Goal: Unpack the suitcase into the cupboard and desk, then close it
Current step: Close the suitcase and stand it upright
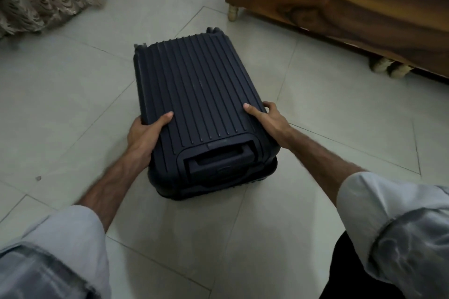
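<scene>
The near corners of a closed, dark, ribbed suitcase [194,94] are gripped by the left hand [143,136] and right hand [264,118], thumbs laid on top, while it lies flat on the pale tiled floor [73,104], bare tiles around it, a wooden bed frame [340,7] well apart at the right.

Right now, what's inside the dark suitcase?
You can't see inside. The suitcase lies shut on the tiled floor, ribbed shell up. The left hand and right hand grip its sides, so whatever it holds is hidden.
</scene>
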